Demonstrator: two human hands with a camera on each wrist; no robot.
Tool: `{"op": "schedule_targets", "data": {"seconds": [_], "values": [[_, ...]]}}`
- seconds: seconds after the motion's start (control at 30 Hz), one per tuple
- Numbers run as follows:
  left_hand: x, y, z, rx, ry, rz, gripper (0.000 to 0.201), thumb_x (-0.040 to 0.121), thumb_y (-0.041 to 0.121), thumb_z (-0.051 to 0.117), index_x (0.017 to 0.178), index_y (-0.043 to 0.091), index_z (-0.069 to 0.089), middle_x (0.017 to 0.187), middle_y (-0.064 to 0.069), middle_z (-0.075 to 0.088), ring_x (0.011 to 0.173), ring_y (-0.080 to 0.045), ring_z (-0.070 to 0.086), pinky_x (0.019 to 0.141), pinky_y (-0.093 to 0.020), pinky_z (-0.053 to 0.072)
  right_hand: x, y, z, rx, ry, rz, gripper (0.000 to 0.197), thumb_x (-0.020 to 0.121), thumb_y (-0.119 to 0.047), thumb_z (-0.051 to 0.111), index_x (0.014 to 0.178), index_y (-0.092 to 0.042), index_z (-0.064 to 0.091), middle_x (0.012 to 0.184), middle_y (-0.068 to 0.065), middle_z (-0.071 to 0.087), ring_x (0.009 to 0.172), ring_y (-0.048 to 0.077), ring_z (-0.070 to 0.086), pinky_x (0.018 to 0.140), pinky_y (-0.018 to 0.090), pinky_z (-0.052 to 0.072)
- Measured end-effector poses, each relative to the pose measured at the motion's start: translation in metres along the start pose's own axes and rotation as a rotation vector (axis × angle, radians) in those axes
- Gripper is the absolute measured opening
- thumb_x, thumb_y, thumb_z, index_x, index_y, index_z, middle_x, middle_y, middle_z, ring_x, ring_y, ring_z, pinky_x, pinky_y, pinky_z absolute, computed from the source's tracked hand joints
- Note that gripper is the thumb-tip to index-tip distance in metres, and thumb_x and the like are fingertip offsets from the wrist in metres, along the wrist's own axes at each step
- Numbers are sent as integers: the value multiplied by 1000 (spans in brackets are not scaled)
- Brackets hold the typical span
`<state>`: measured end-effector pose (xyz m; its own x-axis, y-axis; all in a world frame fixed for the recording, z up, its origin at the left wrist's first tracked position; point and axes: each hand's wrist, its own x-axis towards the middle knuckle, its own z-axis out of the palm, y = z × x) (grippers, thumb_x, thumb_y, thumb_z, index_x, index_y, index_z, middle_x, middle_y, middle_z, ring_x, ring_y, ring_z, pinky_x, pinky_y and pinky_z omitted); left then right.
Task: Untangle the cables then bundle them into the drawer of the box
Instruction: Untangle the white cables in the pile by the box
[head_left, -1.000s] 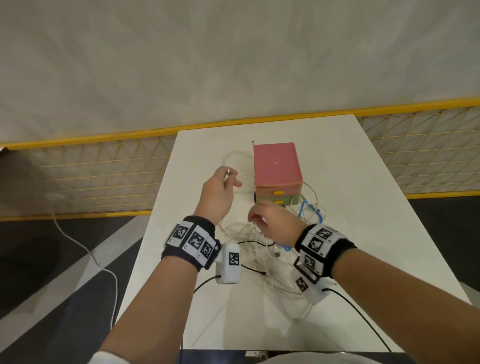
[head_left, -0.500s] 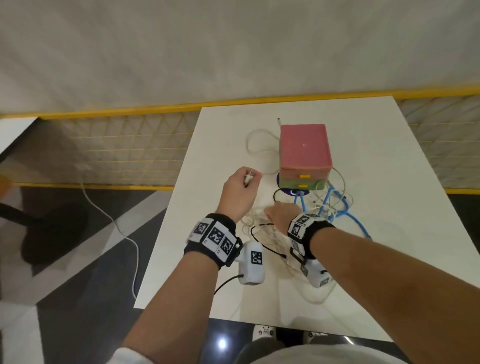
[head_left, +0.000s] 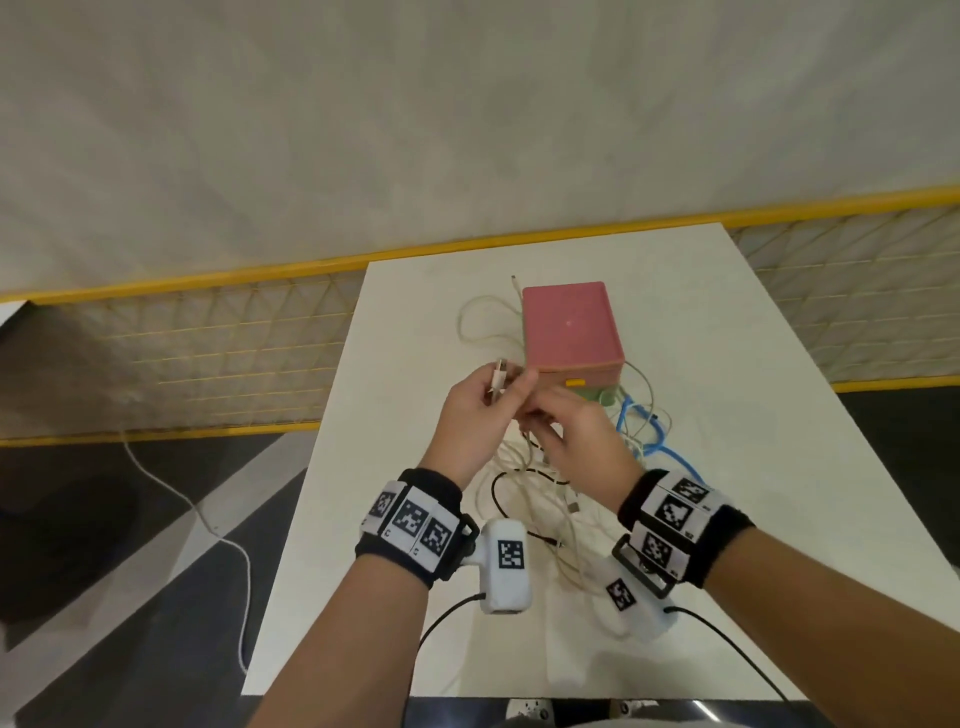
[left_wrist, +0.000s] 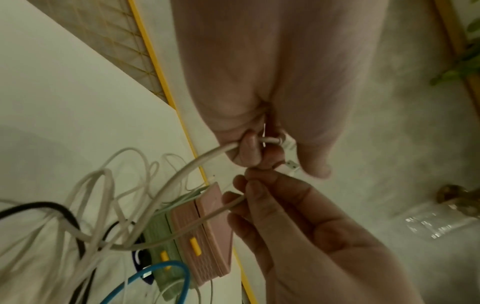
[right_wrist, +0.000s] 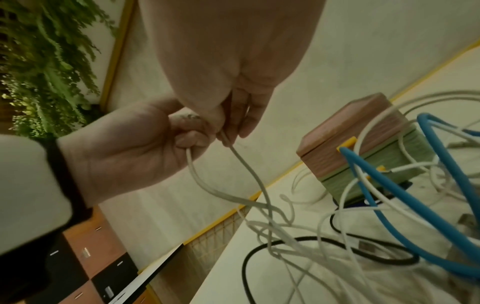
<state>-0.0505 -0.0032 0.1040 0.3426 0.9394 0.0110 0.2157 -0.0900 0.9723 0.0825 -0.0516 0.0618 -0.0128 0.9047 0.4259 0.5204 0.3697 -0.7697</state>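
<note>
Early days imo; left hand (head_left: 480, 415) pinches the plug end of a thin white cable (left_wrist: 197, 164), right hand (head_left: 576, 441) pinches the same cable further down; rest is a knotted pile w/ a blue cable (head_left: 660, 441) and black cable (head_left: 501, 486) (nothing bundled yet); pink-and-green plastic box (head_left: 569, 327) sits just behind, drawers look shut.

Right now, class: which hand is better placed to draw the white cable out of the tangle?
The right hand: it pinches the white cable nearest the tangle, while the left hand grips its plug end.
</note>
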Motion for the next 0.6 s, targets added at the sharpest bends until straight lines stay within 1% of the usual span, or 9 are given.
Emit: {"op": "schedule_targets", "data": {"seconds": [0.07,0.13,0.23,0.3,0.37,0.43,0.5,0.53,0.6], "values": [[4,3,2,49,-29,33,15,93,27,64,90,13,67,65,14,57,56,4,48,60,-14,40,-1,-4,-8,28,30,9,12,89,2,57,95,-6,64,87,1,66,83,12,62,77,25,52],[7,5,1,79,-64,45,17,95,26,60,82,15,63,58,16,53,53,2,45,59,-17,38,-2,-10,-15,127,61,79,8,92,-2,55,98,-8,53,84,1,65,79,12,65,74,29,54],[6,12,3,132,-93,70,21,100,29,50,86,14,57,59,14,54,55,0,47,63,-21,39,1,-23,-21,307,67,124,23,93,-3,52,101,-13,34,82,7,63,75,19,67,71,36,57],[8,20,5,110,-39,72,21,103,30,41,92,15,52,70,0,60,60,-5,51,66,-25,42,5,-25,-24,370,42,141,23,95,-4,48,107,-12,31,79,10,60,70,19,66,72,35,56],[16,30,1,-86,72,63,22,106,27,34,92,16,46,72,-6,62,61,-7,55,63,-22,44,5,-18,-26,309,-29,177,15,98,-9,44,111,-9,36,74,14,55,66,16,60,70,33,52],[27,44,-12,-361,174,42,25,106,27,31,90,14,43,61,2,49,57,-10,55,63,-23,46,-1,-10,-26,202,-127,226,11,100,-17,41,105,-13,50,70,8,49,64,15,51,66,37,48],[34,56,-27,-609,197,44,25,105,28,36,83,17,42,56,6,35,49,-12,42,56,-27,44,-7,-3,-26,130,-196,268,21,101,-20,39,92,-13,57,69,0,46,63,11,44,62,31,42],[35,60,-34,-639,209,69,26,104,29,42,80,19,41,57,7,32,47,-10,32,49,-24,38,-9,-1,-27,100,-215,287,24,101,-20,39,88,-12,57,69,-1,46,63,9,43,62,26,39],[33,67,-47,-489,273,194,25,95,31,59,76,25,44,63,6,35,48,-9,25,43,-21,25,-13,4,-30,50,-244,321,26,101,-22,38,85,-12,56,69,3,48,61,8,43,60,22,37]]}}
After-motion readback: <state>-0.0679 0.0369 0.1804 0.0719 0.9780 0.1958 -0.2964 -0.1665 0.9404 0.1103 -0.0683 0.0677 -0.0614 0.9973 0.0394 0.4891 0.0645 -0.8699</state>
